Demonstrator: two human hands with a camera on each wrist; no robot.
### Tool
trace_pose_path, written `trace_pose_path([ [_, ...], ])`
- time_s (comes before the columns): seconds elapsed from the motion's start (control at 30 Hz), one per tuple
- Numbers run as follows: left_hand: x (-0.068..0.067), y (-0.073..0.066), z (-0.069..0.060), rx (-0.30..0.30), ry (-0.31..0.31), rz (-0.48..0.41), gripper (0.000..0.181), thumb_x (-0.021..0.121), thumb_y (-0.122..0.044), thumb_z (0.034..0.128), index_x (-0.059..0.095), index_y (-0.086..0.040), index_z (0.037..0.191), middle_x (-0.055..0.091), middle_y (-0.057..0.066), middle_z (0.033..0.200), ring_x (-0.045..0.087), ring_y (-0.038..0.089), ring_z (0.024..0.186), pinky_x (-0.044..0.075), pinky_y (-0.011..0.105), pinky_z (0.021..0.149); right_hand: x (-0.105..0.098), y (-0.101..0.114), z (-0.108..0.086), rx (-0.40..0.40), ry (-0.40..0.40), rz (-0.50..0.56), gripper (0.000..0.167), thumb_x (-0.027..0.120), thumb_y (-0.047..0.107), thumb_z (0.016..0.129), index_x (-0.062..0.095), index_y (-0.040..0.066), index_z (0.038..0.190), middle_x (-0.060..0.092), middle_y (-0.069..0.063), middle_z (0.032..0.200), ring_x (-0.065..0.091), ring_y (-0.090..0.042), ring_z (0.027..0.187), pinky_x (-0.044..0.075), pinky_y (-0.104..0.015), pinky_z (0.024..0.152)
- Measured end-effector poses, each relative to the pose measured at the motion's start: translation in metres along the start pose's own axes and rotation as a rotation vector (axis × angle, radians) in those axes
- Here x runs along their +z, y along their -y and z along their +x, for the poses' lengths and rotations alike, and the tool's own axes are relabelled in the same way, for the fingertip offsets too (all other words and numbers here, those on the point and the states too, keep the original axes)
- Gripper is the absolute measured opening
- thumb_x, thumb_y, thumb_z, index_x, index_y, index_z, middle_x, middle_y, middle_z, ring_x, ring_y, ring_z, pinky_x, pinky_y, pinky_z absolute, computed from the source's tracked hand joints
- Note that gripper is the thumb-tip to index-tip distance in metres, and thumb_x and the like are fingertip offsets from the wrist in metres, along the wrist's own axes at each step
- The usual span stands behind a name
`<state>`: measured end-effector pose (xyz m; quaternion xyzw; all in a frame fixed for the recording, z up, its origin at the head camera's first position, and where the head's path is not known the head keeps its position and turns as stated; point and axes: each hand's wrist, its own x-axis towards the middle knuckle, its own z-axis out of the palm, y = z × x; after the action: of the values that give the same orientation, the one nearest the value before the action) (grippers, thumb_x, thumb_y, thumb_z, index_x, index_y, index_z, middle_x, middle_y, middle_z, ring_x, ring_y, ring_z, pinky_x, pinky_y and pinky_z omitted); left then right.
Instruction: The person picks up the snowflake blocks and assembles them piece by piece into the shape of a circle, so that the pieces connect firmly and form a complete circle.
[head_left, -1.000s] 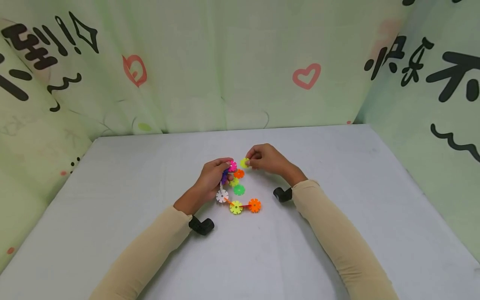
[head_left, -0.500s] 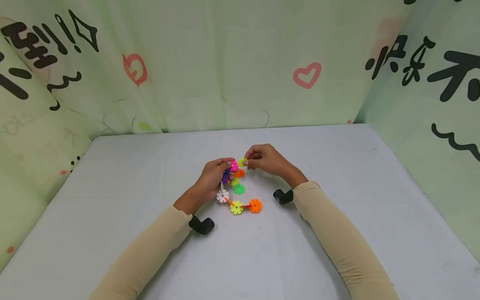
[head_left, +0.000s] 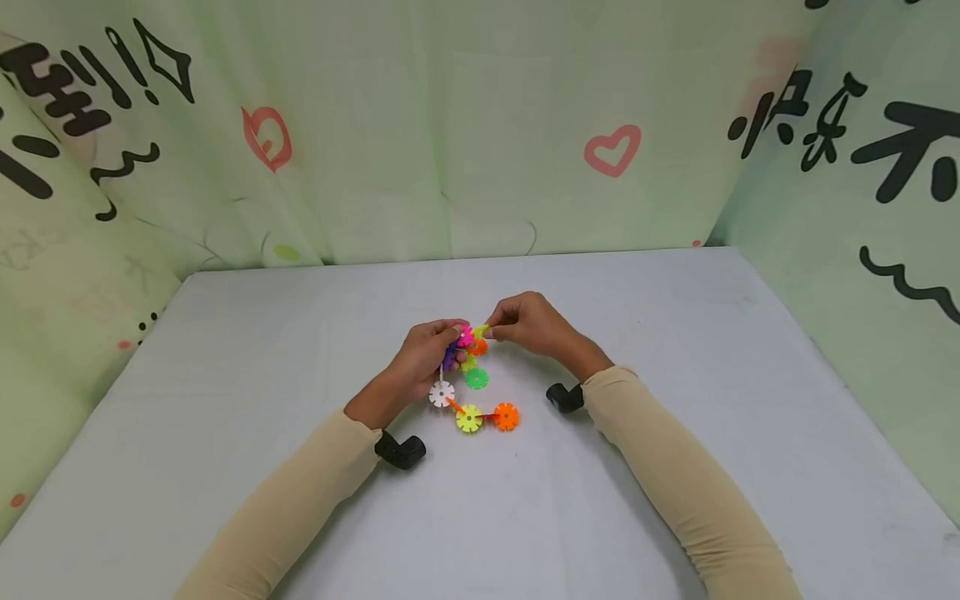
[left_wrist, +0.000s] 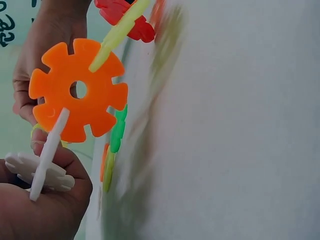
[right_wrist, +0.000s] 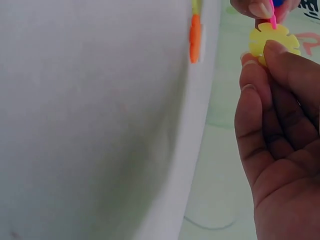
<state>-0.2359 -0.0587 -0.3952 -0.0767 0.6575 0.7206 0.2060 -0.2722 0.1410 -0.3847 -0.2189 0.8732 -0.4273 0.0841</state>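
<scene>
My left hand (head_left: pixel 422 354) grips a linked chain of notched plastic discs, with the pink disc (head_left: pixel 466 336) between thumb and fingers. A purple disc (head_left: pixel 449 357) sits beside it. Below hang a white disc (head_left: pixel 442 394), a yellow disc (head_left: pixel 469 418) and an orange disc (head_left: pixel 506 416), joined by discs seen edge-on. My right hand (head_left: pixel 534 325) pinches another yellow disc (right_wrist: pixel 287 37) between thumb and index finger. In the right wrist view its edge meets the pink disc's edge; whether the slots interlock is unclear. A large orange chain disc (left_wrist: pixel 55 75) fills the left wrist view.
Close beyond the chain lie a green disc (head_left: pixel 477 378), an orange disc (head_left: pixel 480 347) and a yellow one (head_left: pixel 468 363), partly hidden by the left hand. A white-covered table (head_left: pixel 637 500) spreads around them. Behind it hangs a pale green printed curtain (head_left: pixel 375 150).
My right hand has moved left and slightly down, bringing its yellow disc from apart to against the pink disc. The left hand keeps its grip, and the chain has shifted only slightly.
</scene>
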Motion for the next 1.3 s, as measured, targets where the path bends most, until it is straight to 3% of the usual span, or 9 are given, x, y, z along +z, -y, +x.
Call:
trace_pose_path([
  [0.27, -0.001, 0.000, -0.002, 0.005, -0.016, -0.062, 0.032, 0.049, -0.018, 0.1038, 0.056, -0.002, 0.131, 0.059, 0.006, 0.088, 0.053, 0.012, 0.070, 0.048, 0.017, 0.062, 0.007, 0.007, -0.001, -0.021, -0.036, -0.019, 0.003, 0.070, 0.003, 0.088, 0.073, 0.002, 0.087, 0.068, -0.004, 0.075, 0.058, -0.018, 0.069, 0.046, -0.028, 0.061],
  [0.5, 0.000, 0.003, 0.000, 0.013, -0.029, -0.078, 0.028, 0.049, -0.016, 0.1036, 0.058, -0.001, 0.126, 0.060, 0.007, 0.085, 0.055, 0.012, 0.068, 0.049, 0.017, 0.062, 0.012, 0.009, -0.003, -0.016, -0.031, -0.007, 0.004, 0.069, 0.002, 0.088, 0.073, 0.002, 0.088, 0.068, -0.004, 0.076, 0.057, -0.017, 0.069, 0.047, -0.027, 0.062],
  [0.73, -0.001, 0.003, -0.003, 0.020, -0.018, -0.034, 0.030, 0.048, -0.017, 0.1039, 0.055, -0.001, 0.128, 0.063, 0.007, 0.089, 0.057, 0.013, 0.068, 0.051, 0.021, 0.068, 0.014, 0.006, -0.001, 0.000, -0.015, -0.044, 0.003, 0.069, 0.004, 0.089, 0.071, 0.002, 0.091, 0.068, -0.003, 0.083, 0.058, -0.018, 0.075, 0.050, -0.028, 0.068],
  [0.97, -0.007, 0.001, -0.006, 0.008, -0.070, 0.053, 0.029, 0.048, -0.024, 0.1037, 0.055, -0.007, 0.126, 0.068, 0.009, 0.097, 0.065, 0.018, 0.074, 0.052, 0.027, 0.076, 0.013, 0.002, 0.003, 0.017, 0.051, -0.087, 0.013, 0.068, 0.005, 0.090, 0.071, 0.003, 0.103, 0.068, -0.005, 0.095, 0.060, -0.019, 0.086, 0.051, -0.030, 0.078],
  [1.13, -0.011, -0.002, -0.008, 0.031, -0.078, 0.088, 0.043, 0.059, -0.044, 0.0958, 0.057, -0.008, 0.119, 0.070, 0.009, 0.098, 0.067, 0.020, 0.075, 0.048, 0.025, 0.065, 0.014, 0.003, 0.007, 0.075, 0.104, -0.138, 0.027, 0.066, 0.007, 0.089, 0.069, 0.003, 0.116, 0.066, -0.007, 0.107, 0.058, -0.022, 0.093, 0.050, -0.033, 0.083],
  [1.3, -0.012, -0.002, -0.010, 0.073, -0.069, 0.107, 0.046, 0.069, -0.047, 0.0880, 0.056, -0.006, 0.106, 0.069, 0.011, 0.094, 0.065, 0.019, 0.068, 0.045, 0.023, 0.054, 0.019, 0.004, 0.012, 0.110, 0.160, -0.194, 0.032, 0.068, 0.009, 0.089, 0.067, 0.002, 0.121, 0.062, -0.008, 0.110, 0.054, -0.023, 0.094, 0.047, -0.032, 0.083],
])
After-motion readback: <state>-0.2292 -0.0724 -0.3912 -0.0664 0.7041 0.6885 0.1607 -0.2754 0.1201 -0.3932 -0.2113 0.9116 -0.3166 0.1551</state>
